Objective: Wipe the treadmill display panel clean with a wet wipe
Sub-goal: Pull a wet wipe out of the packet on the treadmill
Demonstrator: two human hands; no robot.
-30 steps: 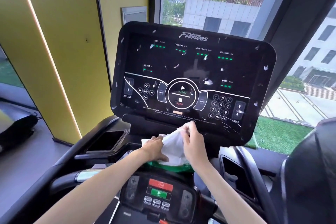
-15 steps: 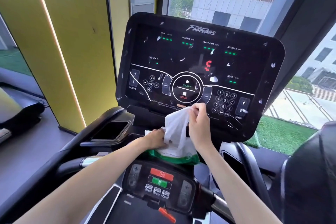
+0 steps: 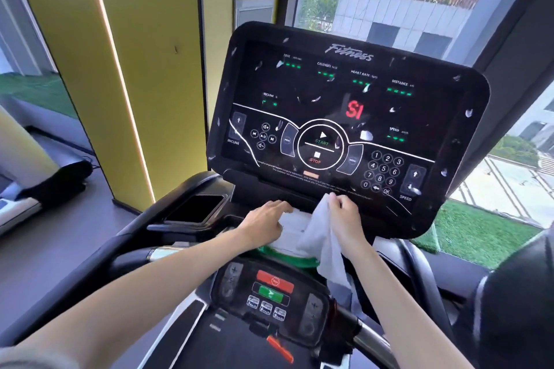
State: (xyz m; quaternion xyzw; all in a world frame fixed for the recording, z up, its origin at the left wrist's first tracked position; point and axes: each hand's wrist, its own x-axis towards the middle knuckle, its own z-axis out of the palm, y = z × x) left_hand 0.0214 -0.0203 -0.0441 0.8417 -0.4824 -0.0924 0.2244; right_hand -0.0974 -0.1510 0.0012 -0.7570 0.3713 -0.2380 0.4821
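Note:
The black treadmill display panel [image 3: 299, 90] fills the upper middle, dotted with several white smears and showing a red "SI". Just below its lower edge my right hand [image 3: 344, 219] pinches a white wet wipe [image 3: 325, 244] that hangs down loose. A green-and-white wipe pack [image 3: 289, 234] lies on the ledge under the panel. My left hand [image 3: 263, 222] rests on top of that pack, fingers flat, pressing it down.
A lower control pad [image 3: 271, 293] with a red and a green button sits below the pack. A dark cup tray [image 3: 198, 207] lies left, black handrails curve on both sides. A yellow pillar [image 3: 114, 75] stands left, windows behind.
The wipe has come free of the pack and now hangs from my right hand, which shifted slightly right. My left hand flattened onto the pack. The panel readout turned red.

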